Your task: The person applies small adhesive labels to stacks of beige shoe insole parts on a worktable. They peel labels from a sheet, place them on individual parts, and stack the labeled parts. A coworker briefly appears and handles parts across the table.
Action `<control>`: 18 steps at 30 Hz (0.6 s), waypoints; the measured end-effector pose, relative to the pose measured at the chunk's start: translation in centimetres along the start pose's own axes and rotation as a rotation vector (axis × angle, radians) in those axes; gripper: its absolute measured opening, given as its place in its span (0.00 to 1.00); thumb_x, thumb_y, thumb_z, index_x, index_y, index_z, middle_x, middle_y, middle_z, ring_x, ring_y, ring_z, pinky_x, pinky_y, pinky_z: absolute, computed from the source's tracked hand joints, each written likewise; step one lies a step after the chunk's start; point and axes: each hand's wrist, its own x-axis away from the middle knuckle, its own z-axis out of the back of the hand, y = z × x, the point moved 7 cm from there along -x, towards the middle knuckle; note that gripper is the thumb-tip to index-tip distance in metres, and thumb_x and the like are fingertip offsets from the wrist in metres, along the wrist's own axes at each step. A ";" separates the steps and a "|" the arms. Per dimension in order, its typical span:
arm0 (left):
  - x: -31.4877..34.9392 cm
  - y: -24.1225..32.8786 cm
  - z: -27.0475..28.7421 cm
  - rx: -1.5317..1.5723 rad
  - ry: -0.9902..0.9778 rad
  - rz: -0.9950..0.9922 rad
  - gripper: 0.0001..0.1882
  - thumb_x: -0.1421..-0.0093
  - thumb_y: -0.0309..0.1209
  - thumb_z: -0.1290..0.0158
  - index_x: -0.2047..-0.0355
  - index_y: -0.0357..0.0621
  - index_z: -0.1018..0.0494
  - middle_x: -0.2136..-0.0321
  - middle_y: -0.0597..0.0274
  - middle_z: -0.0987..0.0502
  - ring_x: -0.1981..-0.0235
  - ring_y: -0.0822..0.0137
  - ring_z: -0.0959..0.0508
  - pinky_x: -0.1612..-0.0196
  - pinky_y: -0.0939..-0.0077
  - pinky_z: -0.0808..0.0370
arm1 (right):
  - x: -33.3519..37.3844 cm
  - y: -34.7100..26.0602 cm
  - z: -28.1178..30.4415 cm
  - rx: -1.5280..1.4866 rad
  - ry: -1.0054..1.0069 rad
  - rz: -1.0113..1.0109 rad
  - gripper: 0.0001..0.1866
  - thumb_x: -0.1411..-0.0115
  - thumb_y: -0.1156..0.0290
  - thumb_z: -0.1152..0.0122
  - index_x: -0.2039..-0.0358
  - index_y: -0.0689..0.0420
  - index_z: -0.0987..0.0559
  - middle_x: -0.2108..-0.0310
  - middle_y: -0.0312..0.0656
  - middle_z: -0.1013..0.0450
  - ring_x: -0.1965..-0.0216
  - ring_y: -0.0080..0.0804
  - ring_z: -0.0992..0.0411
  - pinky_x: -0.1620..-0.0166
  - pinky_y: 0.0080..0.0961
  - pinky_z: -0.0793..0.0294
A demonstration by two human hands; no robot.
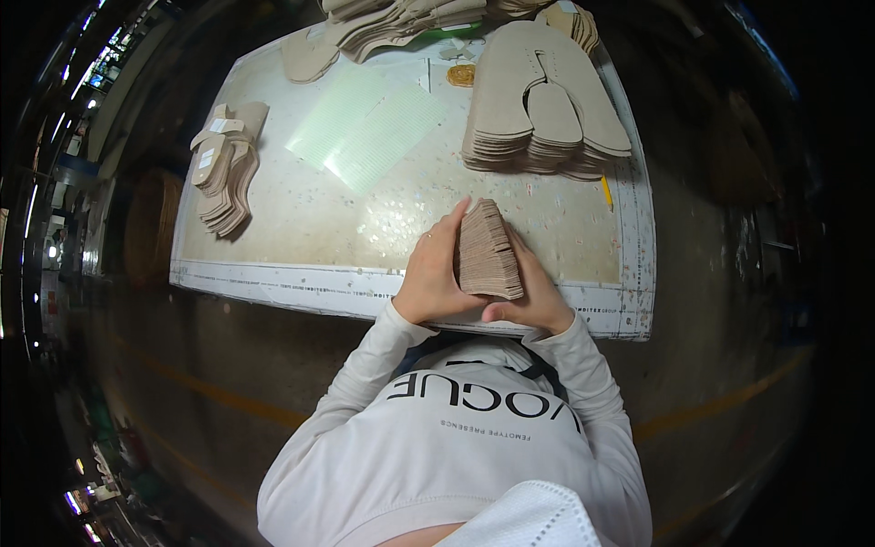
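Observation:
Near the table's front edge, a thick stack of cut tan pieces (488, 253), leather or a similar sheet material, is held between my two hands with its layered edges facing up. My left hand (436, 264) presses on the left side of the stack, fingers along it and thumb at the near end. From the right side my right hand (536, 287) closes on the same stack, its thumb by the near corner; most of its fingers are hidden behind the pieces.
Larger stacks of tan shoe-upper pieces (510, 87) lie at the far right. A smaller bundle (223, 173) sits at the left, and more stacks (392, 25) line the back. Pale green sheets (365, 123), yellow rubber bands (461, 75) and a yellow pencil-like stick (607, 192) rest on the worktable (301, 228).

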 end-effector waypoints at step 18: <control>-0.5 -2.2 2.7 0.031 0.089 0.173 0.51 0.64 0.38 0.26 0.41 0.41 0.39 0.51 0.49 0.25 0.51 0.53 0.22 0.48 0.63 0.25 | -30.6 2.2 13.4 0.929 0.193 0.083 0.06 0.48 0.66 0.37 0.71 0.49 0.14 0.69 0.46 0.19 0.64 0.45 0.20 0.55 0.40 0.22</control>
